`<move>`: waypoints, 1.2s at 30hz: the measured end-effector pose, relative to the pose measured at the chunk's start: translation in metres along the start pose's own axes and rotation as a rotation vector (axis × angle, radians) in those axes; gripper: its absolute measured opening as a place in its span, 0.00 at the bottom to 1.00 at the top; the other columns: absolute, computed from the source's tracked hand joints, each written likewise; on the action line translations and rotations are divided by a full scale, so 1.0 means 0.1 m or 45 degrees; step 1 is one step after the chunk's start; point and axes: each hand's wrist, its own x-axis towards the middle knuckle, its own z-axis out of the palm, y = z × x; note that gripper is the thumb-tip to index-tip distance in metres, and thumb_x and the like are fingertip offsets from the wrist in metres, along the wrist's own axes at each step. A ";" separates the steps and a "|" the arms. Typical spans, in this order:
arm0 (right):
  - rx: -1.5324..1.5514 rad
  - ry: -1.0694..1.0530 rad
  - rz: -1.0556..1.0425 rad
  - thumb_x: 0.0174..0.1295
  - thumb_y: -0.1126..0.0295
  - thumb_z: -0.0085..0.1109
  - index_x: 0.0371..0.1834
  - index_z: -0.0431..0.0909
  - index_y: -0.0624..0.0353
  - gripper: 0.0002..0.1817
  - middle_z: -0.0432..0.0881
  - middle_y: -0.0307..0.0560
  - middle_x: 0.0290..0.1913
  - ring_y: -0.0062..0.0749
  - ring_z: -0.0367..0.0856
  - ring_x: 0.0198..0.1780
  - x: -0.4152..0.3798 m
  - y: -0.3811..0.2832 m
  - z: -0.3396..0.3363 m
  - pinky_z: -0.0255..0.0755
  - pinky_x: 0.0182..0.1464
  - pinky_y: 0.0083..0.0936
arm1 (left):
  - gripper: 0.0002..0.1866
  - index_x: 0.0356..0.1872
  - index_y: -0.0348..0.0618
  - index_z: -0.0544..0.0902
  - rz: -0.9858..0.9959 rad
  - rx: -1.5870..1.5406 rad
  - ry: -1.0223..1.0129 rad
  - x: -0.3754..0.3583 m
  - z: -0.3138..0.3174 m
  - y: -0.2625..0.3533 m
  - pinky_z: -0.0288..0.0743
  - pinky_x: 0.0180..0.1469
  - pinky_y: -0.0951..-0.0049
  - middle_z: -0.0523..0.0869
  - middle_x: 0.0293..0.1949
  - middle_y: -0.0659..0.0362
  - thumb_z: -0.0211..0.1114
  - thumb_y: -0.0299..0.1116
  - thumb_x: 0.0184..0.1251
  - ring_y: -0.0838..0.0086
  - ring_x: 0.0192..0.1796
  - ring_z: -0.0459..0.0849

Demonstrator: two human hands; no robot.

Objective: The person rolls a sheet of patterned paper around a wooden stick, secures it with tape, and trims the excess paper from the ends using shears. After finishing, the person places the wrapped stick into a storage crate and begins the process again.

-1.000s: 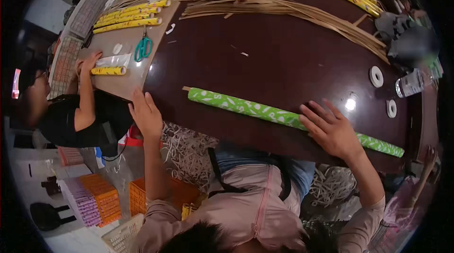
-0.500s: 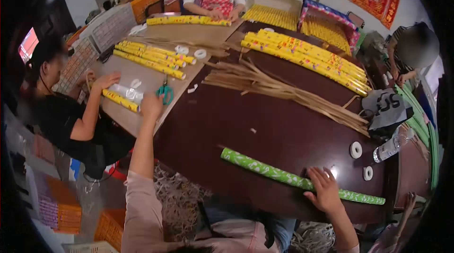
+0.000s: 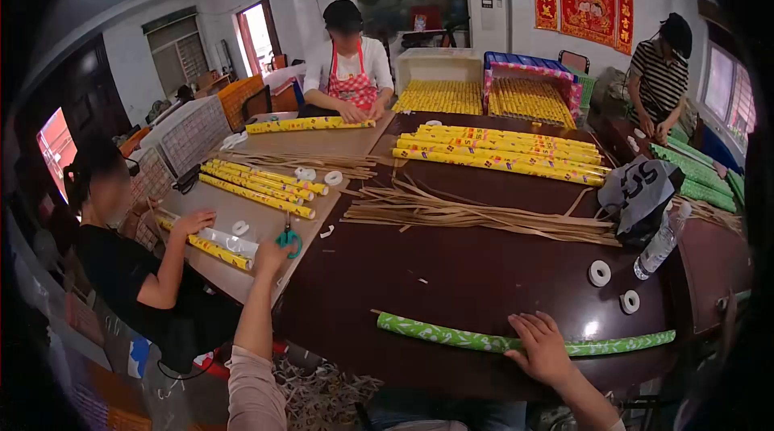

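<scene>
My left hand (image 3: 272, 258) reaches to the table edge at the left, its fingers closed at the teal-handled scissors (image 3: 292, 244); its fingertips are partly hidden. The scissors' blades point away from me. My right hand (image 3: 542, 349) lies flat with stretched fingers across a long green, white-patterned paper roll (image 3: 451, 334) on the dark table. A thin brown end sticks out of the roll's left tip. To the right of that hand are two white tape rolls, one tape roll (image 3: 599, 273) farther away and another tape roll (image 3: 630, 301) nearer.
Brown paper strips (image 3: 476, 216) lie across the table before several yellow rolls (image 3: 500, 153). A grey bag (image 3: 637, 193) and water bottle (image 3: 663, 241) stand at the right. A co-worker's hand (image 3: 196, 221) rests by a yellow roll at left; two other people work farther back.
The view has tilted upward. My left hand has come closer to the scissors and now overlaps their handle. My right hand stays on the green roll, which now lies more level in view.
</scene>
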 end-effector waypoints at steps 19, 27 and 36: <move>0.399 0.304 0.200 0.60 0.72 0.63 0.50 0.79 0.63 0.15 0.83 0.50 0.46 0.46 0.79 0.48 0.26 -0.47 0.13 0.72 0.52 0.41 | 0.09 0.45 0.35 0.83 -0.210 -1.511 -0.361 -2.37 -0.80 0.71 0.62 0.25 0.84 0.84 0.26 0.62 0.62 0.30 0.71 0.86 0.25 0.75; 1.907 0.057 0.543 0.70 0.74 0.54 0.52 0.79 0.68 0.12 0.77 0.42 0.47 0.25 0.78 0.46 0.61 -1.47 0.53 0.73 0.46 0.21 | 0.15 0.53 0.33 0.76 0.218 -1.848 -0.761 -3.23 -0.55 1.48 0.76 0.47 0.80 0.84 0.44 0.59 0.66 0.26 0.69 0.82 0.46 0.81; 2.361 -0.172 0.780 0.67 0.75 0.59 0.57 0.78 0.65 0.16 0.76 0.40 0.49 0.20 0.75 0.47 0.66 -1.56 0.59 0.70 0.51 0.19 | 0.09 0.40 0.36 0.76 0.349 -1.664 -0.552 -3.27 -0.30 1.28 0.78 0.37 0.81 0.84 0.32 0.61 0.69 0.26 0.66 0.82 0.34 0.83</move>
